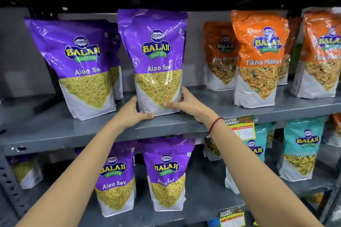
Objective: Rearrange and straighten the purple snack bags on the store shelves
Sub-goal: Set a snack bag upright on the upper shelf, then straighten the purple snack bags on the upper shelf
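A purple Aloo Sev bag [154, 55] stands upright in the middle of the upper grey shelf [55, 131]. My left hand [132, 113] grips its lower left corner and my right hand [186, 104] grips its lower right side, thumb across the front. To its left stands another purple bag [81, 64], leaning slightly left, with more purple bags partly hidden behind it. Two purple bags [115, 177] [168, 173] stand on the lower shelf beneath my arms, and one more [27, 170] sits back at the far left.
Orange Tikha Mitha bags [260, 57] fill the right part of the upper shelf. Teal bags [299, 147] stand on the lower shelf at right. A yellow price tag [243, 129] hangs on the shelf edge. A perforated grey upright [9, 186] runs down the left.
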Demonstrator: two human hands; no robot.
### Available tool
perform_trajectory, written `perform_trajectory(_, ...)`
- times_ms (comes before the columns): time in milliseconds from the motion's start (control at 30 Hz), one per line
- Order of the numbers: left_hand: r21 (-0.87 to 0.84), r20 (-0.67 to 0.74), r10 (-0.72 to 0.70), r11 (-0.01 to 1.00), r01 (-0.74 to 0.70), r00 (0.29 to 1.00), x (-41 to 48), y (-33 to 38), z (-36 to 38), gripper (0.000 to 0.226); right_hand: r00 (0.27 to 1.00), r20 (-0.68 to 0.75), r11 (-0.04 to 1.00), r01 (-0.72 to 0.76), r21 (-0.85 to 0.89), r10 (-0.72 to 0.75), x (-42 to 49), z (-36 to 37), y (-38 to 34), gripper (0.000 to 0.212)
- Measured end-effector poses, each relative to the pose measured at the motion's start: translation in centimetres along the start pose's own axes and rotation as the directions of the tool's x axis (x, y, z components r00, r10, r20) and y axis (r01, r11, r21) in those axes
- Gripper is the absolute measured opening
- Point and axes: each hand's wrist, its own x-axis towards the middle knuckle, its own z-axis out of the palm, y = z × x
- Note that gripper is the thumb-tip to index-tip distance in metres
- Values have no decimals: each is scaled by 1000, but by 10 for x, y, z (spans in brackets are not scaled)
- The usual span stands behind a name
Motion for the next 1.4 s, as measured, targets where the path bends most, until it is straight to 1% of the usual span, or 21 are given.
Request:
perform_trajectory(100, -75, 26, 29, 997, -27, 999, 3, 2, 4, 69, 1000, -20, 996, -19, -85, 18, -4, -9, 5, 95)
perform_trajectory(133, -88, 36, 36, 996, -33, 999, 3, 3, 5, 69, 999, -29, 993, -25, -113, 22, -7, -14, 6, 96)
perform_trajectory(200, -98, 54, 40, 995, -34, 998, 4, 8, 10, 74, 999, -43, 990, -29, -138, 24, -12, -21, 8, 93)
perform_trajectory(367, -118, 87, 46, 992, -35, 995, 4, 22, 23, 97, 999, -51, 988, -26, -150, 18, -23, -38, 9, 90)
perform_trajectory(467, -126, 124, 45, 992, -29, 991, 5, 27, 26, 97, 998, -59, 981, -23, -194, 12, -28, -45, 10, 97)
perform_trajectory(533, -133, 142, 45, 991, -26, 989, 6, 28, 27, 91, 998, -70, 975, -21, -223, 6, -30, -46, 11, 101)
perform_trajectory(600, -137, 147, 57, 990, -37, 988, 6, 27, 28, 83, 997, -74, 974, -20, -224, 4, -30, -47, 13, 102)
perform_trajectory(700, -156, 154, 78, 986, -54, 985, 6, 26, 29, 77, 997, -73, 975, -19, -223, 3, -29, -47, 15, 105)
perform_trajectory(833, -246, 242, 117, 968, -55, 963, 3, 25, 21, 62, 997, -76, 979, -16, -204, 0, -29, -49, 17, 105)
perform_trajectory(900, -263, 246, 131, 963, -64, 960, 2, 24, 19, 57, 997, -76, 983, -15, -182, 1, -28, -51, 17, 102)
perform_trajectory(1033, -268, 218, 135, 961, -74, 967, 2, 23, 20, 56, 998, -67, 988, -16, -153, 6, -28, -52, 16, 98)
perform_trajectory(1167, -264, 223, 148, 961, -87, 964, 3, 23, 22, 60, 997, -69, 989, -30, -147, 20, -28, -53, 16, 87)
perform_trajectory(1400, -246, 202, 133, 966, -82, 970, 3, 23, 25, 64, 997, -74, 989, -45, -144, 34, -30, -55, 16, 84)
